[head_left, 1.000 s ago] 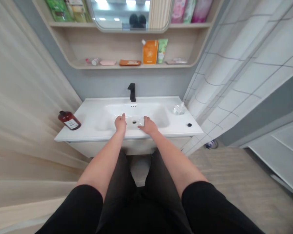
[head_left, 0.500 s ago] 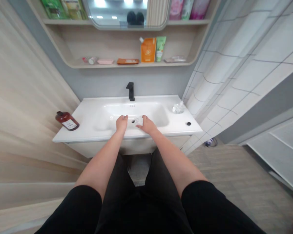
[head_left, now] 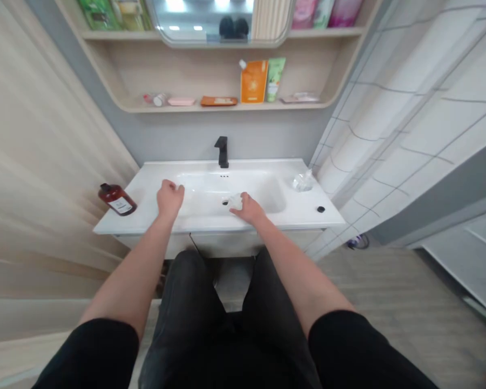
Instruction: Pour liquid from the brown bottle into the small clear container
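Note:
My right hand [head_left: 249,209] is closed around a small whitish, see-through object [head_left: 235,202] above the white sink basin [head_left: 273,197], next to the drain hole. Its exact kind is too blurred to tell. My left hand [head_left: 170,199] is over the basin's left end, fingers curled and thumb pressed against them. A pale speck shows at its fingertips, but I cannot make out what it is. A reddish-brown bottle [head_left: 119,200] with a white label stands on the counter to the left of that hand.
Behind the basin stands a black faucet [head_left: 222,152]. A clear, pointed-top container [head_left: 302,182] and a small black cap [head_left: 321,209] are on the counter's right side. Above, a wall shelf [head_left: 227,108] holds an orange pouch [head_left: 254,81], a green tube [head_left: 275,79] and several small items.
My left hand has moved left, away from my right hand, to the basin's left end. My right hand still holds the see-through object near the drain. The view has shifted slightly.

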A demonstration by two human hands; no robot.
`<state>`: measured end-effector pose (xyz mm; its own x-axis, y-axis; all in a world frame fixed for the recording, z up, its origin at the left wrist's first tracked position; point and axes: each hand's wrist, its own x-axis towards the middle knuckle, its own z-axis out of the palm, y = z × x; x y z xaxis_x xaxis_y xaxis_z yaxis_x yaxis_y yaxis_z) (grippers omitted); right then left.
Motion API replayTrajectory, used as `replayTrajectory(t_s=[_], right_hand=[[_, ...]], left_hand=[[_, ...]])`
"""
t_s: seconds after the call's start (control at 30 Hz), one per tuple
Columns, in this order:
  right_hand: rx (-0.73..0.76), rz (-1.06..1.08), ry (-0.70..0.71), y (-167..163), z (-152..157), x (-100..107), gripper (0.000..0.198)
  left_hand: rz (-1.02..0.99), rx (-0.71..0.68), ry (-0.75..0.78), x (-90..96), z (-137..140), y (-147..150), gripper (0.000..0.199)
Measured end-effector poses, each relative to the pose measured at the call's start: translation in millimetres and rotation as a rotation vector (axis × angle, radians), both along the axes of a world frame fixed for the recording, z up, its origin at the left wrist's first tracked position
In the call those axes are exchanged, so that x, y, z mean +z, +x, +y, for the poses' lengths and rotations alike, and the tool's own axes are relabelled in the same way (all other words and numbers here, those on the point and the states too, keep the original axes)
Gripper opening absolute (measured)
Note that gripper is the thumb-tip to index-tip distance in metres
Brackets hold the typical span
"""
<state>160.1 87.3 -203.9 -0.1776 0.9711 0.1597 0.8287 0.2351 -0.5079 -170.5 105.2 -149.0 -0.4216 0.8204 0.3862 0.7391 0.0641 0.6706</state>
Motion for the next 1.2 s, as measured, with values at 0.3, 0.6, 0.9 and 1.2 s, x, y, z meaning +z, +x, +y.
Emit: replayTrajectory(t_s=[0.3, 0.6, 0.9, 1.2], right_hand=[[0.026, 0.0, -0.012, 2, 1, 1, 0.069], [0.031, 0.014, -0.03, 3, 2, 4, 0.074], [0.017, 0.02, -0.012, 3, 3, -1, 0.069], [0.013, 0.053, -0.01, 4, 1, 0, 0.067]], left_hand=[[0.759, 0.006, -0.552, 20.1, 34, -92, 0.048], [0.601, 0.07, -0.826, 21.0, 49, -92, 0.056], [0.638, 0.02, -0.82, 36.0, 36, -80, 0.053], [0.613, 0.194, 0.022, 71.4, -65, -97, 0.041]])
